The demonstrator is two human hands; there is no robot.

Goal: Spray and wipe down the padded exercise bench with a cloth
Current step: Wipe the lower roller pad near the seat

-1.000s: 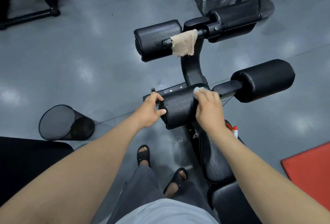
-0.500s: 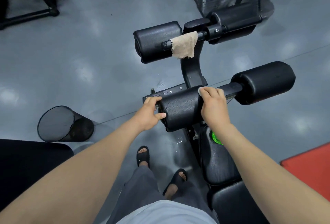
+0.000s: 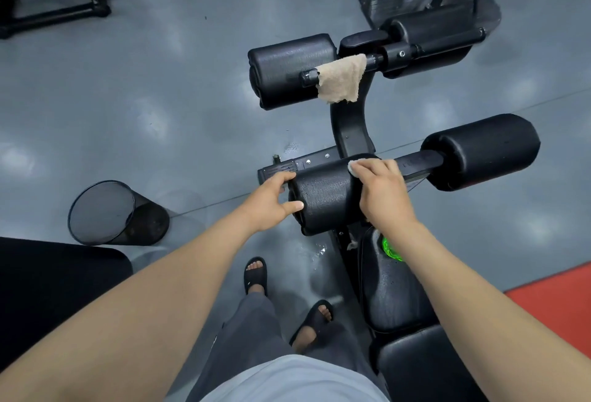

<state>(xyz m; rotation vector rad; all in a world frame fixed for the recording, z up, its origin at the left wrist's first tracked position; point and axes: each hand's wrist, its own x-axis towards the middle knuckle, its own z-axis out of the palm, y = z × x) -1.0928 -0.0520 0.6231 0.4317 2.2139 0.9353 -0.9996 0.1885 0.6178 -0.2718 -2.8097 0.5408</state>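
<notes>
While the bench (image 3: 350, 132) stretches away from the person on the right of the view, its near roller pad (image 3: 323, 196) is gripped at the left end by the left hand (image 3: 271, 200), with fingers curled over the top edge and the thumb laid against the end face. The right hand (image 3: 383, 192) is curled over the top of the same pad toward its right end. A white cloth (image 3: 353, 166) is held under its fingers against the padding, with only a small corner shown past the fingertips. A second roller pad (image 3: 483, 150) is carried on the right end of the same bar, apart from both hands. Farther off, a tan towel (image 3: 340, 80) is draped over the bar beside a third roller pad (image 3: 287, 72). A green object (image 3: 390, 248), mostly hidden by the right forearm, is seen on the seat pad (image 3: 393, 299), which is speckled with droplets. A black mesh bin (image 3: 105, 212) is seen on the grey floor (image 3: 160, 97) to the left, and a red mat (image 3: 556, 302) at the right edge.
</notes>
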